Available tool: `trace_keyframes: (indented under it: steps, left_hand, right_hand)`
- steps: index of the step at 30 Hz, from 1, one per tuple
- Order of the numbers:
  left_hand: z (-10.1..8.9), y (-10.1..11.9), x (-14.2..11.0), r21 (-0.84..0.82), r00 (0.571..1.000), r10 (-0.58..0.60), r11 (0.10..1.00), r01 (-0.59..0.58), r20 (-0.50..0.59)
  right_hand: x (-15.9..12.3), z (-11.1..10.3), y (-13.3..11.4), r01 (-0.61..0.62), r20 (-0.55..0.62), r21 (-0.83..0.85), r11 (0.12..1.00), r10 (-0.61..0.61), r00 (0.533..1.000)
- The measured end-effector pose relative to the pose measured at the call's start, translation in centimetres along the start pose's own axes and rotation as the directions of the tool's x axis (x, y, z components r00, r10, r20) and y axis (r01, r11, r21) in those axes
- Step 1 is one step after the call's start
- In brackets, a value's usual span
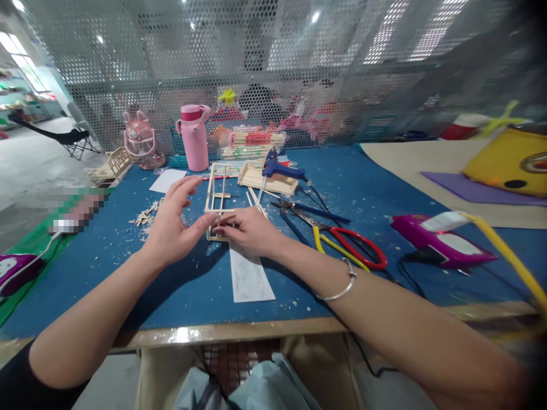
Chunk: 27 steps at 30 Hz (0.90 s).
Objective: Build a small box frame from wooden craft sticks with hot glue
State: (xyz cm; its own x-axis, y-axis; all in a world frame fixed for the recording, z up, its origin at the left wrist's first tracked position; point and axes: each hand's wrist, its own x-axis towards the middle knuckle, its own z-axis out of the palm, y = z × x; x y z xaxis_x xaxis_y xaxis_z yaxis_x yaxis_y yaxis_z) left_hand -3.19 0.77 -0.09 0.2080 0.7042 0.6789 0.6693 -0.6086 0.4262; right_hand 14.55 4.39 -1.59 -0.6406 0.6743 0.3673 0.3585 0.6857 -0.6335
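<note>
A small open box-shaped frame of thin wooden sticks [222, 196] stands on the blue table mat. My right hand [254, 232] pinches its near lower part, with the fingertips partly hidden behind the sticks. On the frame's left side is my left hand [176, 221], fingers raised and apart, its thumb tip at the near corner. Under my right hand lies a white paper strip [252, 279]. A blue glue gun [280, 166] leans over a low wooden-stick tray [273, 182] just beyond. Loose stick offcuts [149, 214] are scattered left of my left hand.
Pliers [294, 210] and red-and-yellow-handled scissors [359, 247] lie right of my hands. Farther right is a purple-and-white device [444, 239] with a yellow strap. A pink bottle [194, 139] and clear rabbit-eared cup [143, 142] stand before the perforated metal screen [299, 74].
</note>
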Motion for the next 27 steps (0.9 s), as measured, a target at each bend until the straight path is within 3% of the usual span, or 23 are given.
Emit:
trace_keyframes:
  steps: [4,8,14,18,21,23,25,27]
  left_hand:
    - [0.5,-0.2,-0.3,-0.13,0.987,-0.056,0.991,0.036,-0.149]
    - [0.2,0.6,-0.5,-0.083,0.963,0.002,0.996,-0.025,-0.268]
    - [-0.1,2.0,-0.7,0.012,0.979,0.157,0.988,-0.157,-0.133]
    - [0.0,2.8,-1.0,-0.08,0.983,0.159,0.983,-0.166,-0.095]
    - [-0.3,3.6,-1.4,-0.134,0.985,0.14,0.979,-0.153,-0.105]
    - [-0.5,3.9,-1.7,-0.192,0.987,0.132,0.97,-0.146,-0.087]
    - [-0.4,3.9,-1.8,-0.219,0.987,0.158,0.963,-0.155,-0.005]
    - [-0.2,3.7,-1.8,-0.224,0.973,0.204,0.959,-0.177,0.106]
  right_hand:
    - [-0.1,0.0,0.1,0.02,0.024,0.0,1.0,-0.02,1.0]
    - [-0.2,-0.5,0.1,0.09,0.001,-0.047,0.995,-0.09,0.996]
    - [-0.7,-0.6,-0.4,0.279,-0.013,-0.192,0.941,-0.287,0.958]
    - [-1.6,-0.6,-1.5,0.34,-0.05,-0.299,0.891,-0.371,0.927]
    - [-1.8,-2.5,-1.6,0.36,-0.08,-0.244,0.901,-0.389,0.918]
    - [-1.3,-4.8,-0.8,0.249,-0.24,-0.213,0.945,-0.298,0.924]
    - [-0.2,-7.3,0.8,-0.016,-0.461,-0.266,0.964,-0.112,0.88]
    - [1.1,-9.4,3.0,-0.318,-0.523,-0.41,0.855,0.066,0.85]
